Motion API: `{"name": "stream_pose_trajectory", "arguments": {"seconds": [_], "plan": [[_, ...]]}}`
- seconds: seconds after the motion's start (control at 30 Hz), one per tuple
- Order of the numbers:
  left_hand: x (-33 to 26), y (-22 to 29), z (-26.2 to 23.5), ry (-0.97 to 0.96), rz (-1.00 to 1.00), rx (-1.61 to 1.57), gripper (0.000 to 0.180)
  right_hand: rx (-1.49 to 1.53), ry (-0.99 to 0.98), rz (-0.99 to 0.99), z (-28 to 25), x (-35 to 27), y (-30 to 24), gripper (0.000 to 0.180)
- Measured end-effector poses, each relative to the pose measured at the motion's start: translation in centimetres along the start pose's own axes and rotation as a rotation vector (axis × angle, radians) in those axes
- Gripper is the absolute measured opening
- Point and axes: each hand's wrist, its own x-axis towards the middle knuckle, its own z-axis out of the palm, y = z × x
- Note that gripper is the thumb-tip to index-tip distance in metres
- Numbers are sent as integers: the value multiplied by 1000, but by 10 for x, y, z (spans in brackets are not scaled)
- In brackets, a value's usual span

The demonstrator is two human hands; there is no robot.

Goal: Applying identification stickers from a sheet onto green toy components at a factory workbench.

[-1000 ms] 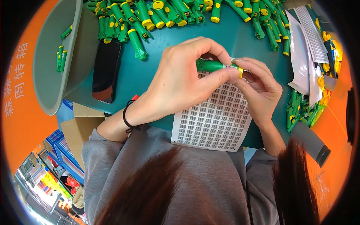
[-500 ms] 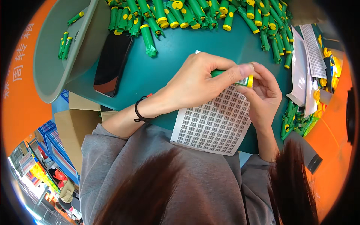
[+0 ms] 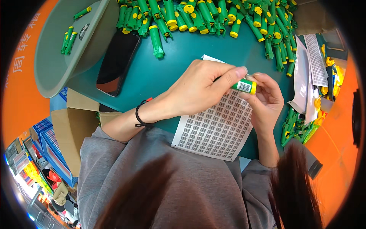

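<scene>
Over the table I hold a small green tube with a yellow end [image 3: 252, 87] between both hands. My left hand [image 3: 200, 87] closes round its green body, thumb along the top, and hides the other end. The thumb and fingers of my right hand [image 3: 268, 95] grip it at the yellow end. A white label with a barcode [image 3: 243, 86] shows on the tube's side. Beneath my hands lies a white sheet of small barcode labels [image 3: 209, 133], its upper part partly covered by my left hand.
Many green tubes with yellow ends [image 3: 206, 15] are heaped along the table's far side. One tube [image 3: 156, 42] lies apart, near a black phone [image 3: 118, 63]. A grey-green basin [image 3: 49, 72] at left holds several tubes. More label sheets [image 3: 315, 59] and a white bag [image 3: 300, 80] are at right.
The barcode label on the tube has come into fuller view as my left thumb shifted off it. Both hands stay on the tube.
</scene>
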Motion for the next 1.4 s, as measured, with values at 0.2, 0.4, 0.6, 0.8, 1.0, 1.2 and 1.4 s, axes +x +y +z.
{"name": "stream_pose_trajectory", "arguments": {"seconds": [0.2,0.4,0.6,0.8,1.0,1.2,1.4], "plan": [[-1,-8,0,90,203,143,24,-138,1,41,4,8,2,47],[-53,57,-120,1243,455,659,28,-1089,-86,-106,-26,31,-2,32],[-6,-1,-42,439,656,1012,29,-742,-49,222,-24,27,7,15],[28,-47,-4,249,701,884,19,-607,-69,248,-16,26,3,16],[23,-61,-6,310,829,907,17,-539,-36,304,-11,27,6,18],[29,-56,0,390,673,713,24,-589,-19,268,-13,30,7,18],[32,-57,-7,377,777,786,17,-572,-6,260,-9,33,10,18]]}}
